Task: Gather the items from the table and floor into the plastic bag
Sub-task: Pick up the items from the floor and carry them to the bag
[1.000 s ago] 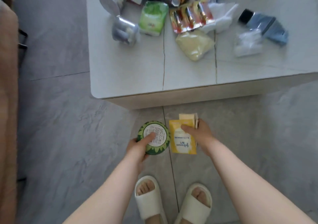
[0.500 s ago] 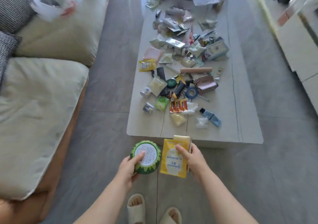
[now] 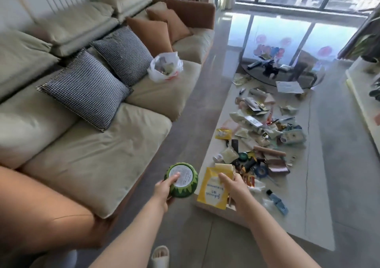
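a lot of the stuff on the low table (image 3: 316,216) is just a blurry heap, packets and wrappers and small bits piled together, and i can't tell most of it apart. a roll of blue tape (image 3: 260,171) and a small blue bottle (image 3: 277,201) near the front edge are about all i can pick out. the far end of the room is washed out by glare off the floor. the print on the round white label is too small to read.

the left hand (image 3: 163,191) grips a green watermelon-patterned tub (image 3: 182,182), label side up, thumb lying across the label and fingers curled underneath where i can't see them. the right hand (image 3: 236,189) pinches a yellow packet (image 3: 211,189), thumb on top of it, with a paler flat packet (image 3: 223,167) poking out behind; how the fingers sit underneath is hidden. both are held in the air above the near corner of the table, just beside each other.

the plastic bag (image 3: 165,67) sits open on the sofa (image 3: 86,164) seat, well apart from the hands, next to two checked cushions (image 3: 86,90), with some things already in it that i can't make out. a slipper (image 3: 160,257) is cut off at the bottom edge.
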{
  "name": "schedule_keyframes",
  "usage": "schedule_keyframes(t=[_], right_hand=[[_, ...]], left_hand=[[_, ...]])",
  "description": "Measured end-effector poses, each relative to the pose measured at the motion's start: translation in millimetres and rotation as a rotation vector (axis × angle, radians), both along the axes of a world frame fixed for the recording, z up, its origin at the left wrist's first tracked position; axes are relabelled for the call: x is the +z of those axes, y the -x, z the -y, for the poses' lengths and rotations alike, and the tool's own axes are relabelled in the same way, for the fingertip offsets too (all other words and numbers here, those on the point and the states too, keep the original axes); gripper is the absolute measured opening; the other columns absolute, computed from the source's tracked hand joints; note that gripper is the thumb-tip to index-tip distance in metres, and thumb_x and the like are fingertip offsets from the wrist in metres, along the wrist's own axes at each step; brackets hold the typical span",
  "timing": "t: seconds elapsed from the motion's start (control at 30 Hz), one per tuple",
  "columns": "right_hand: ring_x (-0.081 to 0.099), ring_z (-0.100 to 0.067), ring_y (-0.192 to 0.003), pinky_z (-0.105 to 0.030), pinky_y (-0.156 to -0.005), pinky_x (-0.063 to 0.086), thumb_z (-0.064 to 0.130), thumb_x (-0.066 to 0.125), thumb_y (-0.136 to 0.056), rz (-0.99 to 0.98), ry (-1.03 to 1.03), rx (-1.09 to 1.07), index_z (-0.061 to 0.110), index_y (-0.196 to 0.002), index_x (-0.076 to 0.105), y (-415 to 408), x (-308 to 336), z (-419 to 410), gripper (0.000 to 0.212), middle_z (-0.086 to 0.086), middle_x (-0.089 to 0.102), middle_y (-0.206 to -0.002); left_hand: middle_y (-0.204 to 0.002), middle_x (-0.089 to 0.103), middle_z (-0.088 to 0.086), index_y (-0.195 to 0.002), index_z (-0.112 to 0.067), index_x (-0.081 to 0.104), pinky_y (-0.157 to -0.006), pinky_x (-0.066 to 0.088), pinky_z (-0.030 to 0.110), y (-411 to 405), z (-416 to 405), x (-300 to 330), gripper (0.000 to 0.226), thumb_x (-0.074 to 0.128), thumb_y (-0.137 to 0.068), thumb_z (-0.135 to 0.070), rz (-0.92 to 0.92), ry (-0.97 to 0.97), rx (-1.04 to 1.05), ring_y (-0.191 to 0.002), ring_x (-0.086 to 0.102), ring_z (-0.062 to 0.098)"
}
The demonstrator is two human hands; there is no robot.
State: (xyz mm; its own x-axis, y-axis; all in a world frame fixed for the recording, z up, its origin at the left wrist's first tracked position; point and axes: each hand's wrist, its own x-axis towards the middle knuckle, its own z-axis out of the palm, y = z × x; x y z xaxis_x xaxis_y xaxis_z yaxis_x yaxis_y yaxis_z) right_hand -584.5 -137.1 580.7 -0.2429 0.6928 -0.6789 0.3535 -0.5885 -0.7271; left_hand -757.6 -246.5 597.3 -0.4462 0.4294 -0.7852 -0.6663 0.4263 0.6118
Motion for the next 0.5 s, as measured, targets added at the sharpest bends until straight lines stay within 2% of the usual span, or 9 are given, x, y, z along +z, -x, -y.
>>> schedule_keyframes(t=[0.07,0.13,0.27,0.37,0.4,0.43,0.5], right_hand=[[0.064,-0.026,-0.089,-0.041,-0.07,0.056,0.03,0.055,-0.094,-0.021,-0.019,0.02,0.015,-0.114,0.044,28.0,16.7,1.2,0.027,-0.009,0.062,-0.102],[0.062,-0.024,-0.075,-0.03,-0.054,0.046,0.027,0.052,-0.093,-0.018,-0.035,0.05,0.013,-0.114,0.043,56.6,27.8,2.4,0.026,-0.01,0.06,-0.093],[0.063,-0.026,-0.076,-0.035,-0.063,0.048,0.023,0.049,-0.093,-0.047,-0.027,0.052,0.014,-0.108,0.043,115.4,45.2,3.3,0.019,-0.012,0.06,-0.091],[0.063,-0.024,-0.072,-0.029,-0.053,0.049,0.02,0.05,-0.094,-0.056,-0.044,0.034,0.014,-0.105,0.043,158.5,54.0,0.6,0.015,-0.012,0.059,-0.089],[0.064,-0.026,-0.076,-0.032,-0.054,0.053,0.019,0.051,-0.094,-0.073,-0.043,0.021,0.015,-0.102,0.043,172.5,56.3,-1.3,0.012,-0.013,0.06,-0.091],[0.066,-0.029,-0.082,-0.042,-0.062,0.058,0.018,0.052,-0.094,-0.084,-0.041,0.007,0.016,-0.1,0.044,185.2,57.7,-4.3,0.01,-0.015,0.061,-0.096],[0.066,-0.034,-0.092,-0.059,-0.08,0.054,0.017,0.056,-0.092,-0.091,-0.048,-0.021,0.017,-0.097,0.046,208.1,59.8,-12.3,0.011,-0.017,0.063,-0.102]], left_hand=[[-0.083,0.066,0.003,-0.097,-0.014,0.065,-0.057,0.039,0.025,23.1,2.9,18.2,0.022,0.072,-0.081,-0.028,-0.021,-0.013,0.024,-0.074,0.058,0.015],[-0.082,0.065,0.004,-0.09,-0.013,0.064,-0.055,0.038,0.025,48.5,6.5,33.6,0.017,0.071,-0.082,-0.026,-0.036,-0.032,0.042,-0.071,0.057,0.016],[-0.081,0.065,0.006,-0.091,-0.011,0.064,-0.052,0.04,0.023,105.9,9.2,51.0,0.017,0.071,-0.081,-0.023,-0.043,-0.055,0.081,-0.069,0.058,0.017],[-0.08,0.065,0.007,-0.091,-0.011,0.064,-0.053,0.04,0.024,149.7,3.5,60.0,0.013,0.069,-0.081,-0.018,-0.038,-0.061,0.065,-0.068,0.057,0.018],[-0.081,0.065,0.007,-0.09,-0.011,0.064,-0.054,0.041,0.024,164.1,-0.1,62.0,0.012,0.068,-0.081,-0.018,-0.035,-0.068,0.058,-0.069,0.057,0.018],[-0.083,0.065,0.008,-0.09,-0.011,0.065,-0.055,0.041,0.025,177.7,-3.8,64.4,0.01,0.067,-0.081,-0.017,-0.036,-0.075,0.053,-0.07,0.057,0.018],[-0.086,0.064,0.008,-0.087,-0.013,0.064,-0.057,0.042,0.025,204.0,-12.9,67.6,0.007,0.065,-0.082,-0.016,-0.04,-0.09,0.039,-0.073,0.057,0.018]])
